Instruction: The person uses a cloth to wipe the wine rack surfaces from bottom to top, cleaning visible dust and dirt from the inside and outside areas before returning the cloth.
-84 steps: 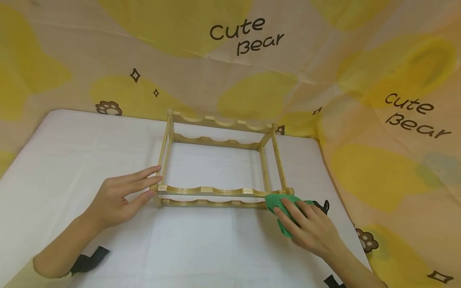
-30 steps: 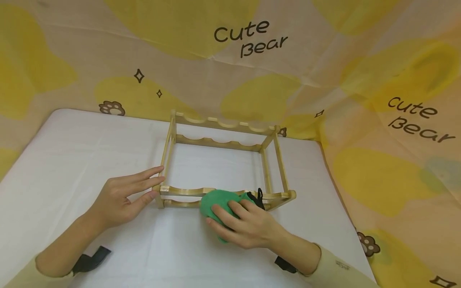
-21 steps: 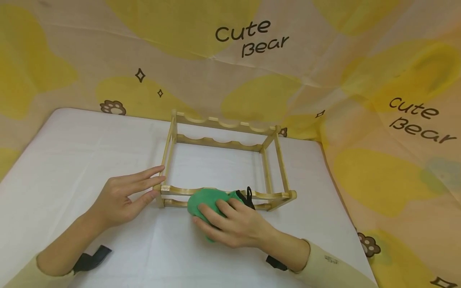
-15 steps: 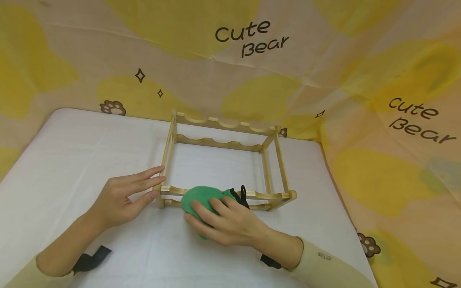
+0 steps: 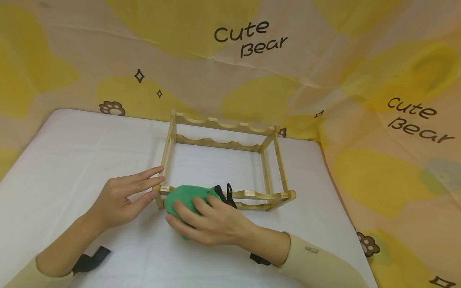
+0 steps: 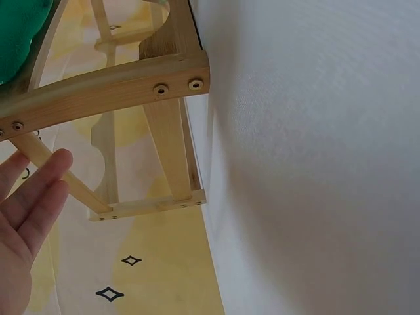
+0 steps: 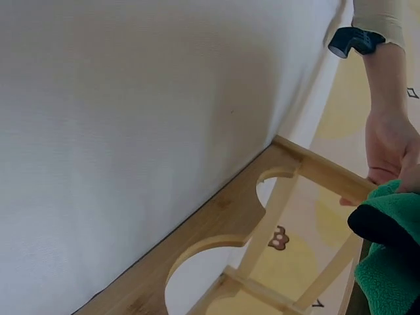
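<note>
A light wooden rack [image 5: 227,125] with scalloped rails stands on the white-covered table. My left hand [image 5: 120,198] reaches its left side, straight fingers touching the side bar and the thumb at the near corner. In the left wrist view, those fingers [image 6: 41,200] lie against a slat. My right hand [image 5: 212,222] holds a green cleaning cloth [image 5: 187,194] with a black edge and hanging loop over the left part of the front rail [image 5: 255,195]. The right thumb is hidden. Green terry fabric [image 7: 394,275] shows at the right wrist view's edge.
White cloth covers the table [image 5: 119,144]. A yellow and beige printed curtain [image 5: 194,64] stands right behind the rack and along the right side. Black straps [image 5: 91,259] hang at both wrists.
My right hand has slid the green cleaning cloth leftward along the front rail, from its right end to near the left end. My left hand stays at the rack's left side.
</note>
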Available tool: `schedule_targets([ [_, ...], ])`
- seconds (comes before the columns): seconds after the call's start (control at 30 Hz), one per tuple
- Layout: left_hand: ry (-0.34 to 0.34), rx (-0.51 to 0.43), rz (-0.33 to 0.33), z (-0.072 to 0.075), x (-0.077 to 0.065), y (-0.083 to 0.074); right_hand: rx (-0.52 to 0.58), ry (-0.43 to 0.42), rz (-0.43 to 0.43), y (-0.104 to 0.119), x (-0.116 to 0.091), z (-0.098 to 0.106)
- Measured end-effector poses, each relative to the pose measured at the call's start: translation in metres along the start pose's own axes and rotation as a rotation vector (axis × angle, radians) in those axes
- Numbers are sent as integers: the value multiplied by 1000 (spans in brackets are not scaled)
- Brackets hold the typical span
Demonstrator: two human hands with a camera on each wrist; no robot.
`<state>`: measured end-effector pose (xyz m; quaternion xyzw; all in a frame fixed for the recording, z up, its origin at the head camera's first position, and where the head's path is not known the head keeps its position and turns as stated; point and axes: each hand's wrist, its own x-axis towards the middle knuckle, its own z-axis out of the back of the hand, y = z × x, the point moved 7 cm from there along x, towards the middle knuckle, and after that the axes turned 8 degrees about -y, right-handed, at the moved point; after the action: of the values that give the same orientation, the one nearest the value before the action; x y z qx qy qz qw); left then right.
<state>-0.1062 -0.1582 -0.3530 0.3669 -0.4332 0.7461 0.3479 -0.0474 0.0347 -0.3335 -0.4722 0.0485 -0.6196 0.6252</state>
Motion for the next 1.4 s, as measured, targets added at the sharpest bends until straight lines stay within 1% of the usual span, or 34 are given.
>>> schedule_targets([
  [0.17, -4, -5, -5, 1, 0, 0, -3, 1, 25, 5, 8, -4],
  [0.33, 1, -10, -10, 1, 1, -1, -34, 7, 31, 6, 5, -3],
  [0.43, 3, -2, -14, 1, 1, -1, -46, 17, 27, 6, 0, -2],
  [0.77, -5, 9, -6, 2, 0, 1, -16, 57, -31, -2, -21, 9],
  [0.97, 0, -11, -2, 1, -1, 1, -18, 89, -50, -8, -34, 19],
  [1.2, 0, 4, 0, 2, -2, 0, -15, 61, -43, -13, -47, 32],
  [1.4, 0, -5, -4, 1, -1, 0, -24, 43, -43, -17, -58, 44],
])
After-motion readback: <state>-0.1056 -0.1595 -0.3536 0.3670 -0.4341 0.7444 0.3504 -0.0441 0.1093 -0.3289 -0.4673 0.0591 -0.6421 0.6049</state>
